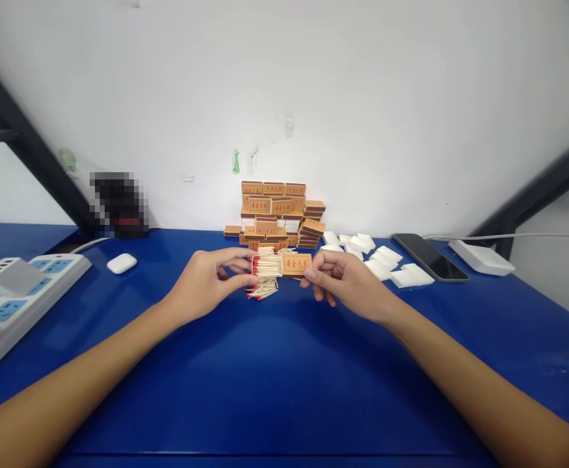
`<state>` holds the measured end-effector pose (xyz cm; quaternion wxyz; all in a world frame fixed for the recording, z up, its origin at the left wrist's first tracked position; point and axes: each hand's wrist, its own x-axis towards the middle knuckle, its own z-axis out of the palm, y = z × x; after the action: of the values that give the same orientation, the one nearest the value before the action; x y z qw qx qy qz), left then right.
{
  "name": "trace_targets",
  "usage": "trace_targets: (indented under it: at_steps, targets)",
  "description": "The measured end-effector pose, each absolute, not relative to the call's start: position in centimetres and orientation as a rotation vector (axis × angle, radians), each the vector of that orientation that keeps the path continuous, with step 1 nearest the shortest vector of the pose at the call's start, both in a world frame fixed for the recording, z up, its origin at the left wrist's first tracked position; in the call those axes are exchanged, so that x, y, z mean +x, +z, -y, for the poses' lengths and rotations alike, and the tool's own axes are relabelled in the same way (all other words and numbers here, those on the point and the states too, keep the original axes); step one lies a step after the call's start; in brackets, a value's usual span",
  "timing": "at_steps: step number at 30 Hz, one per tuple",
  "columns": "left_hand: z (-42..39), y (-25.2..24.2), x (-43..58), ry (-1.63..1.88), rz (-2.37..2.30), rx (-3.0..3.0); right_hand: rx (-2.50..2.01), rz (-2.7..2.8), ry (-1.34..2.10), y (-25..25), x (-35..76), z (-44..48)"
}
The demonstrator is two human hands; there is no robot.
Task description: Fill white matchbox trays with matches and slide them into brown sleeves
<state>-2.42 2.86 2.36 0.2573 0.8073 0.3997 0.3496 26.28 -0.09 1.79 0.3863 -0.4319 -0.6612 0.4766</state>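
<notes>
My right hand [337, 276] pinches the right end of an orange-brown matchbox sleeve [296, 263] with red characters on its face. Out of the sleeve's left end sticks an inner tray of red-tipped matches [267, 265], lying lengthwise. My left hand [211, 276] has its thumb and fingers closed on the tray's left end, by the match heads. Just below and behind the box lies a heap of loose matches [263, 287] on the blue table. How far the tray reaches inside the sleeve is hidden.
Stacked matchboxes [274, 207] stand against the wall behind my hands. Several white paper trays [383, 259] lie to the right, near a dark phone [429, 257] and a white power bank-like block [482, 258]. At left are a white case [121, 263] and a power strip [72, 272].
</notes>
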Motion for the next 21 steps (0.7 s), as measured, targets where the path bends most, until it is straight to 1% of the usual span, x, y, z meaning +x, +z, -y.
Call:
trace_targets:
  at_steps: [11, 21]
  targets:
    - [-2.98, 2.88, -2.61, 0.844, -1.048, 2.145, -1.001, 1.781, 1.331, 2.40, 26.80, 0.23]
    - [-2.84, 2.92, -2.54, 0.800, -0.981, 2.090, -0.919, 1.712, 1.385, 2.14, 26.97, 0.19]
